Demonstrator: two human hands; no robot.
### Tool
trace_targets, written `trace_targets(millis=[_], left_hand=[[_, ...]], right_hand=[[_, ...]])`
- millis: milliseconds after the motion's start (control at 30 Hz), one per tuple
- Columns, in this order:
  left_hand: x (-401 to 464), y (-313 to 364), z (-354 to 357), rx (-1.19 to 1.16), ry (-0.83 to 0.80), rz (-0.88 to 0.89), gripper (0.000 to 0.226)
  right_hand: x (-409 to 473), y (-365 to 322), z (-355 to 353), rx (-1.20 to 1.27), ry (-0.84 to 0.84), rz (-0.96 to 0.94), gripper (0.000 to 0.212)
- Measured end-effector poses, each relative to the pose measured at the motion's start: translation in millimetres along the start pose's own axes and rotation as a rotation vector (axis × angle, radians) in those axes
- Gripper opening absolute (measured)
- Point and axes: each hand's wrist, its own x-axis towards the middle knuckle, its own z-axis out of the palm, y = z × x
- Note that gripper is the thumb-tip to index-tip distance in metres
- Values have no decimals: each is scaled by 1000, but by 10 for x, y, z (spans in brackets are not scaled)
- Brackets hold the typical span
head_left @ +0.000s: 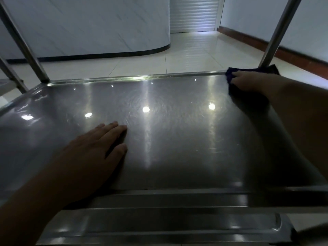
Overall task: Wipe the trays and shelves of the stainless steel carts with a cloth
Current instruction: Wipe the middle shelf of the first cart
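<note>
A stainless steel cart shelf (168,135) fills the middle of the view, shiny with lamp reflections. My left hand (88,153) lies flat on its near left part, fingers straight and together. My right hand (252,82) reaches to the far right corner and presses a dark blue cloth (230,77) against the shelf beside the raised back rim (134,78). The cloth spreads out under and behind the hand, next to the right upright post (276,32).
A left upright post (26,48) rises from the far left corner. A lower steel shelf (168,222) shows at the bottom. Beyond the cart lie a pale tiled floor (186,54), a curved white counter (88,23) and a shutter door (194,13).
</note>
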Motion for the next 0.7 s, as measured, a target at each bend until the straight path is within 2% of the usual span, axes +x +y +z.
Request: trace_targets(millis=[133,233,400,500,533,633,700], left_hand=[[-7,7,1,1,13,3,89],[-12,0,12,-11,21,2,88],[-17,22,-4,-12,15,2,89],[-38,62,-24,-5,2,-11,91],[-45,73,-32,-1,-4,-13,92],[-51,104,-46,2,2,-2,93],[-59,95,-47,5,2,2,94]], right_hand=[[-320,-382,82,-65,-71,-213,53],[-361,-444,111,-113,-101,-252,53],[-199,-130,-11,-127,30,-26,53],[13,269,-103,-224,47,102,77],[-84,300,-119,-218,58,140,77],[-526,261,-134,-275,79,145,57],[-694,270,-141,-322,46,131,54]])
